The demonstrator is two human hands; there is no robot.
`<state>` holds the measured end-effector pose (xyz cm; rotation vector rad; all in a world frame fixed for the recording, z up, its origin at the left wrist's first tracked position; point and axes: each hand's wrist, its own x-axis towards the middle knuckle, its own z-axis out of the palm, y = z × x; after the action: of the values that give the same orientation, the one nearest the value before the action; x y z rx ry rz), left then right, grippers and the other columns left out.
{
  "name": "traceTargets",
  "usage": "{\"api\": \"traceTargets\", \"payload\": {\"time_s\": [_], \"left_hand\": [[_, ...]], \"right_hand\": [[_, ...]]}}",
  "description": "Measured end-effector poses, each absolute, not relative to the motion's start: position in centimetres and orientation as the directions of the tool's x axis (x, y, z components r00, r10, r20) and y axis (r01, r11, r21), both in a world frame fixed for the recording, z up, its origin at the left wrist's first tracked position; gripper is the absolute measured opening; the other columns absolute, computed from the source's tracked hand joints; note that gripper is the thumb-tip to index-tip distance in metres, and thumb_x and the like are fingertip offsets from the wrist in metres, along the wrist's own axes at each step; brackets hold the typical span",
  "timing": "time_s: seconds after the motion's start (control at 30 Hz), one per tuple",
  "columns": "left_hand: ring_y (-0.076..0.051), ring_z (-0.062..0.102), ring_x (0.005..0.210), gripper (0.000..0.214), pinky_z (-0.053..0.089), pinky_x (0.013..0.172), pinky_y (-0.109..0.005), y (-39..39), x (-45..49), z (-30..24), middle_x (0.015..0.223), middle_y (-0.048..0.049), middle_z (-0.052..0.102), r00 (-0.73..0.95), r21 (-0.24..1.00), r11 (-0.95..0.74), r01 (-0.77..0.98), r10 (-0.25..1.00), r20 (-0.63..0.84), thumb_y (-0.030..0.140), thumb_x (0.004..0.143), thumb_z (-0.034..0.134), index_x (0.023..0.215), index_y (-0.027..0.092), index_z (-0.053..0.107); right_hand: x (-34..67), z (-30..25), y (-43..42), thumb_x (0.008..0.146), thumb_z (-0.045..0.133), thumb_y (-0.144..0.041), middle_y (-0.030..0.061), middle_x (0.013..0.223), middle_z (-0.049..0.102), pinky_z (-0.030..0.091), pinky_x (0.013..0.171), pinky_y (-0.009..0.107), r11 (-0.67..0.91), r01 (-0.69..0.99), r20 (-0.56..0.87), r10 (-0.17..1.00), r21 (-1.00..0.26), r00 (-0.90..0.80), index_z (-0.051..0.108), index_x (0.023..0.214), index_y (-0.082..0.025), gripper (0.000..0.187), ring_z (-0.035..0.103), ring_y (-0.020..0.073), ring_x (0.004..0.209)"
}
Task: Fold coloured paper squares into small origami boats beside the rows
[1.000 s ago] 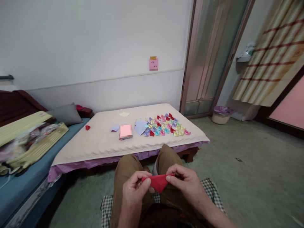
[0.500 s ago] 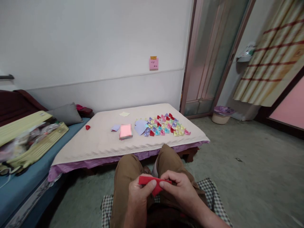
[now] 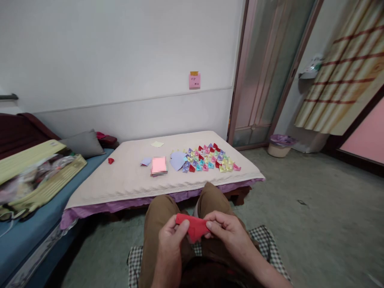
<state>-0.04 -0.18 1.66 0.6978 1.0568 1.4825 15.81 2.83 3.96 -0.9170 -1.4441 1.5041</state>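
A folded piece of red paper [image 3: 195,228] is stretched between my two hands above my lap, its middle part hanging down in a point. My left hand [image 3: 172,238] pinches its left end between thumb and fingers. At the right end, my right hand [image 3: 223,230] grips it the same way. On the low table ahead lie several small folded paper pieces [image 3: 207,158] in red, yellow, pink, blue and purple. A purple paper heart shape [image 3: 178,161] touches their left side, and left of it is a stack of paper squares [image 3: 159,166], blurred on top.
The low table [image 3: 126,180] has a cream cover with a purple edge. A crumpled red piece [image 3: 111,161], a purple paper [image 3: 146,161] and a pale yellow sheet [image 3: 157,144] lie on it. A blue-covered bed [image 3: 45,212] stands left; a lined bin [image 3: 281,146] is at right.
Both hands have shifted slightly apart and the red paper is tilted, so more of its flat face shows. The things on the table have stayed put.
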Motion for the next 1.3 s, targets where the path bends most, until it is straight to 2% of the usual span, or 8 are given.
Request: {"api": "traceTargets", "payload": {"time_s": [0.1, 0.4, 0.53, 0.7, 0.77, 0.9, 1.17, 1.3], "left_hand": [[-0.017, 0.06, 0.057, 0.027, 0.047, 0.063, -0.028, 0.0, 0.2, 0.8, 0.058, -0.0047, 0.067, -0.15, 0.92, 0.095, -0.381, 0.975, -0.163, 0.032, 0.06, 0.078, 0.071, 0.009, 0.07], [-0.017, 0.059, 0.057, 0.023, 0.045, 0.058, -0.026, -0.4, -0.3, 2.1, 0.061, -0.0044, 0.067, -0.129, 0.958, 0.113, -0.264, 0.98, -0.151, 0.03, 0.062, 0.074, 0.072, 0.01, 0.073], [-0.013, 0.052, 0.052, 0.011, 0.039, 0.052, -0.022, -0.2, -0.6, 2.0, 0.052, 0.0006, 0.061, -0.038, 0.998, 0.062, -0.016, 0.997, -0.062, 0.023, 0.059, 0.071, 0.063, 0.012, 0.073], [-0.011, 0.046, 0.047, 0.007, 0.036, 0.047, -0.021, -0.2, -0.3, 2.3, 0.048, 0.0032, 0.054, -0.037, 0.995, -0.011, 0.104, 0.999, 0.015, 0.019, 0.062, 0.066, 0.059, 0.014, 0.067], [-0.013, 0.052, 0.052, 0.006, 0.042, 0.05, -0.021, -0.3, 0.0, 2.5, 0.055, 0.0018, 0.059, -0.19, 0.989, -0.07, 0.127, 0.977, 0.093, 0.018, 0.061, 0.068, 0.065, 0.015, 0.065], [-0.017, 0.064, 0.076, 0.027, 0.051, 0.073, -0.029, -1.0, 0.5, 3.0, 0.098, -0.0079, 0.066, -0.458, 0.956, -0.241, 0.165, 0.84, 0.291, 0.021, 0.066, 0.067, 0.092, 0.018, 0.063], [-0.024, 0.063, 0.095, 0.007, 0.05, 0.082, -0.034, -1.8, -0.3, 4.2, 0.103, -0.0095, 0.066, -0.361, 0.82, -0.286, 0.495, 0.791, 0.494, 0.021, 0.074, 0.063, 0.074, 0.02, 0.07], [-0.024, 0.064, 0.093, 0.006, 0.051, 0.08, -0.034, -1.5, -0.2, 3.7, 0.101, -0.0096, 0.067, -0.363, 0.826, -0.267, 0.496, 0.801, 0.477, 0.023, 0.072, 0.065, 0.071, 0.02, 0.07]], "right_hand": [[15.6, 3.8, 2.6, 0.078, 0.062, -0.038, 0.0, 0.061, 0.065, 0.046, 0.057, 0.024, 0.039, -0.059, 0.057, 0.936, -0.997, -0.349, 0.065, 0.074, -0.016, 0.023, 0.06, 0.0143, 0.058], [16.3, 5.3, 2.9, 0.079, 0.061, -0.03, 0.0011, 0.072, 0.065, 0.044, 0.063, 0.024, 0.229, 0.098, 0.179, 0.913, -0.968, -0.367, 0.069, 0.082, -0.017, 0.016, 0.057, 0.0154, 0.068], [15.3, 5.7, 2.7, 0.068, 0.066, -0.018, -0.0004, 0.068, 0.064, 0.044, 0.061, 0.023, 0.152, 0.032, 0.128, 0.915, -0.988, -0.383, 0.07, 0.082, -0.016, 0.015, 0.057, 0.0142, 0.064], [14.6, 5.1, 2.4, 0.066, 0.063, -0.012, -0.0014, 0.064, 0.064, 0.043, 0.056, 0.021, 0.077, 0.006, 0.069, 0.93, -0.997, -0.362, 0.069, 0.078, -0.016, 0.014, 0.055, 0.0122, 0.058], [14.5, 4.8, 2.3, 0.067, 0.064, -0.016, -0.001, 0.063, 0.064, 0.043, 0.056, 0.022, 0.065, -0.027, 0.07, 0.947, -0.998, -0.314, 0.068, 0.077, -0.015, 0.011, 0.055, 0.0123, 0.058], [14.2, 4.2, 2.3, 0.067, 0.067, -0.022, -0.0008, 0.062, 0.064, 0.044, 0.055, 0.023, 0.09, -0.047, 0.098, 0.963, -0.995, -0.249, 0.067, 0.076, -0.015, 0.011, 0.056, 0.013, 0.056], [13.7, 3.1, 2.0, 0.073, 0.059, -0.016, 0.0011, 0.067, 0.068, 0.047, 0.057, 0.022, 0.236, 0.108, 0.203, 0.947, -0.966, -0.248, 0.068, 0.08, -0.016, 0.012, 0.061, 0.0147, 0.061], [13.9, 2.7, 1.9, 0.076, 0.057, -0.014, 0.0017, 0.072, 0.069, 0.048, 0.06, 0.021, 0.379, 0.181, 0.33, 0.91, -0.908, -0.25, 0.068, 0.084, -0.018, 0.014, 0.062, 0.0146, 0.064]]}}
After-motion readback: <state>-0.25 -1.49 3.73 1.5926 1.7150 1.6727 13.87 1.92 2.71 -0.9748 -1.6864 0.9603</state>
